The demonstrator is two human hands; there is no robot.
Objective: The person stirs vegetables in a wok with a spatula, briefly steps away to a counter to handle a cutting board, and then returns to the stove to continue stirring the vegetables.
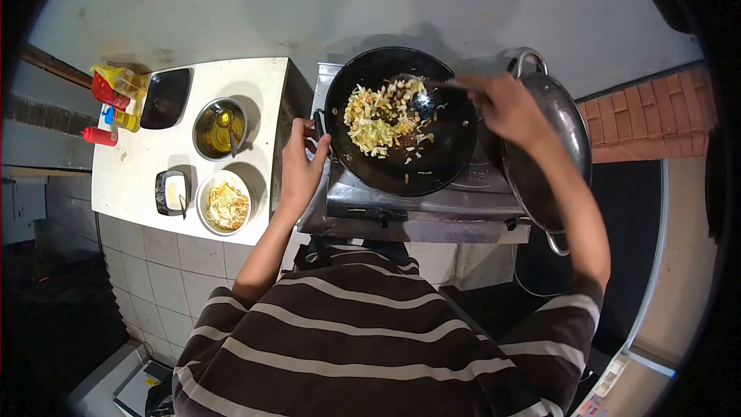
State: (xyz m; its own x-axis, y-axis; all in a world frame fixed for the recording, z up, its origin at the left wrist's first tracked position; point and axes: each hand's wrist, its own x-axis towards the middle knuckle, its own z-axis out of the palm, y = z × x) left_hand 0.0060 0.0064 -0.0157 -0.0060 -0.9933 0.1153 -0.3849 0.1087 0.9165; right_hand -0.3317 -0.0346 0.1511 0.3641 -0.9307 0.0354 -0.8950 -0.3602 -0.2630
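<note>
A black wok [448, 162] sits on the gas stove [363, 205], with chopped cabbage and carrot [370, 123] heaped toward its left side. My left hand [302, 162] is closed around the wok's left handle [319, 123]. Above the wok's right rim, my right hand [505, 104] grips the handle of a metal spatula [440, 84]; the hand is slightly smeared by motion. The spatula's head is down among the vegetables and partly hidden by them.
Left of the stove, a white table [147, 177] holds a bowl of chopped vegetables [226, 205], a metal pot with yellow liquid [202, 135], a small dark dish [164, 199], a black tray [166, 99] and a red bottle [99, 136]. A large metal pan [552, 150] stands at right.
</note>
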